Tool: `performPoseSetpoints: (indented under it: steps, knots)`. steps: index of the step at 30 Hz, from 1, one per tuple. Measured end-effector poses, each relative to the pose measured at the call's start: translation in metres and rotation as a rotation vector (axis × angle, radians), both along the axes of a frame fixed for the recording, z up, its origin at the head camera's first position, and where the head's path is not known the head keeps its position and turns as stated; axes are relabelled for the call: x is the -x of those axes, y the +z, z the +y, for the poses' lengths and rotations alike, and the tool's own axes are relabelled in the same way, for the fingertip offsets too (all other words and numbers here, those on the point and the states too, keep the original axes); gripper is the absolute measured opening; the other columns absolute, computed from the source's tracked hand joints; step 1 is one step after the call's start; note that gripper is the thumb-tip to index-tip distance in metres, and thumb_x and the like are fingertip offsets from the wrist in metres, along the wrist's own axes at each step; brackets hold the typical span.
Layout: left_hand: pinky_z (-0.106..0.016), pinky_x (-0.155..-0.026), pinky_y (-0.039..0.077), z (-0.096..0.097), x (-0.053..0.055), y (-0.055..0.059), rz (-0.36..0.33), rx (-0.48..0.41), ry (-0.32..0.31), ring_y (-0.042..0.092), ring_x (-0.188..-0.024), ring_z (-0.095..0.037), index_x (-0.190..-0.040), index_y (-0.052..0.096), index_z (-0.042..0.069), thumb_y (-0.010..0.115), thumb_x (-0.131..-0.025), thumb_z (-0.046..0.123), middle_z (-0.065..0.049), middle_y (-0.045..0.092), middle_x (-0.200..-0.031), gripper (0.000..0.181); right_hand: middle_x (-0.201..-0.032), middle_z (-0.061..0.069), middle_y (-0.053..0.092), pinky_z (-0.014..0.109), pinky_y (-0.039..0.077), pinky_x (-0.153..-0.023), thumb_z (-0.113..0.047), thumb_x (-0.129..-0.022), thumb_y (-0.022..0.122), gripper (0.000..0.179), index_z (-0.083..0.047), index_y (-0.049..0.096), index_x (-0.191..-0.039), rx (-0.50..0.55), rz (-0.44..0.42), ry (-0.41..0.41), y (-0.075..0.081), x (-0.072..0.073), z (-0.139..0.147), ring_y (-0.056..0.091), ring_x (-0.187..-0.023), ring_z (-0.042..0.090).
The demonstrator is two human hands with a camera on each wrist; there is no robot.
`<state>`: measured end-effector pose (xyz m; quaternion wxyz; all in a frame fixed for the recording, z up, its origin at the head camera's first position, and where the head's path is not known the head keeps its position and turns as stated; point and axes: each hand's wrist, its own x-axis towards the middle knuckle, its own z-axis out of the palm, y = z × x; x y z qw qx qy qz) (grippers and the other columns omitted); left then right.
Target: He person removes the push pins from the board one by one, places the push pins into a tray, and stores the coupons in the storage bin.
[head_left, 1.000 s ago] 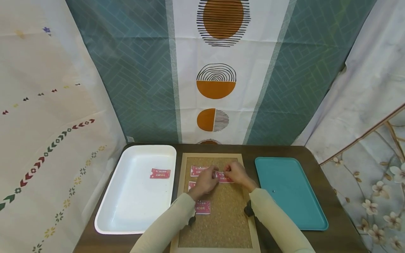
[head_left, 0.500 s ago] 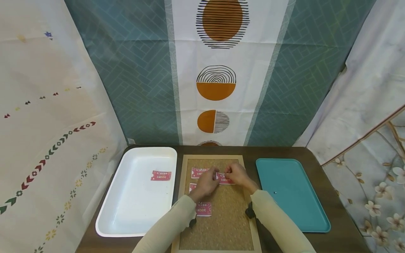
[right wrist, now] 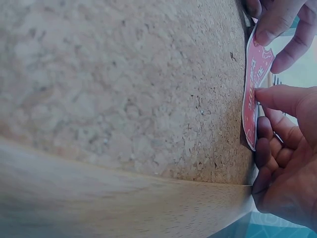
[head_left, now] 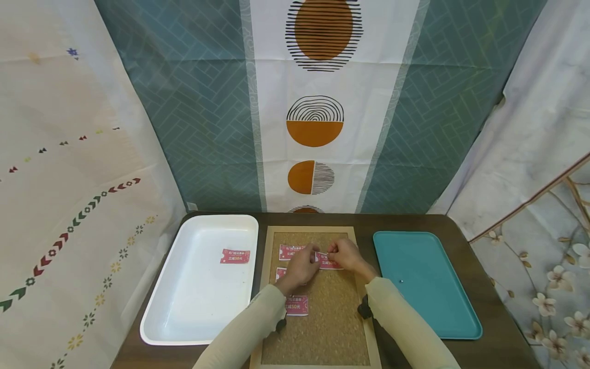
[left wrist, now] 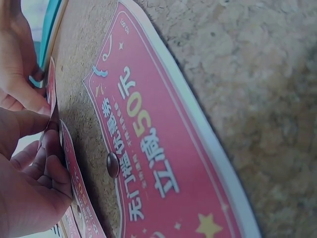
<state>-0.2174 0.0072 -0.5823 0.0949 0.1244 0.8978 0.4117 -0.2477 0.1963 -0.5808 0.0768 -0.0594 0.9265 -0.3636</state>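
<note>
Both hands meet over a red-and-white coupon (head_left: 328,261) at the upper right of the cork board (head_left: 332,318). My left hand (head_left: 302,264) pinches its left end; in the right wrist view the thumb lies on its printed face. My right hand (head_left: 345,254) has thumb and index finger together at the coupon's upper middle, on what looks like a thumbtack, mostly hidden by the fingertips. A nearby coupon (left wrist: 143,134) carries a round metal thumbtack (left wrist: 113,164) at its edge. More coupons lie down the board's left side, partly covered by the left hand and forearm.
On the left stands a white tray (head_left: 184,307) holding one coupon (head_left: 235,256). A teal tray (head_left: 438,287) on the right has a small metallic thing (head_left: 401,281) in it. The board's wooden frame (head_left: 369,328) borders the cork, on a dark table (head_left: 498,328).
The whole head view has shifted slightly downward in the frame. Both hands stay at the same coupon, with almost no movement of the fingers.
</note>
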Motion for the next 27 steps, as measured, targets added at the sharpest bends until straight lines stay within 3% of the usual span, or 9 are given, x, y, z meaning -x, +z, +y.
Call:
performPoseSetpoints:
  steps: [8, 27]
  knots:
    - [-0.027, -0.06, 0.048, 0.0005, -0.0008, 0.0036, -0.031, 0.0, 0.016, 0.058, -0.073, -0.012, -0.138, 0.061, 0.011, 0.072, -0.101, 0.016, 0.001, 0.063, -0.093, 0.039, -0.078, 0.003, 0.064, 0.029, 0.045, -0.065, -0.003, -0.09, 0.077, 0.008, -0.005, 0.072, -0.085, -0.003, 0.007, -0.005, -0.001, 0.0016, 0.0006, 0.055, -0.073, 0.017]
    - [-0.026, -0.057, 0.043, -0.0012, -0.0016, 0.0037, -0.02, -0.014, -0.003, 0.054, -0.068, -0.011, -0.137, 0.062, 0.007, 0.071, -0.101, 0.012, 0.001, 0.061, -0.087, 0.038, -0.078, 0.002, 0.063, 0.028, 0.045, -0.063, -0.005, -0.089, 0.079, 0.008, -0.006, 0.071, -0.086, 0.009, 0.013, -0.006, -0.0028, 0.0001, 0.0012, 0.055, -0.072, 0.016]
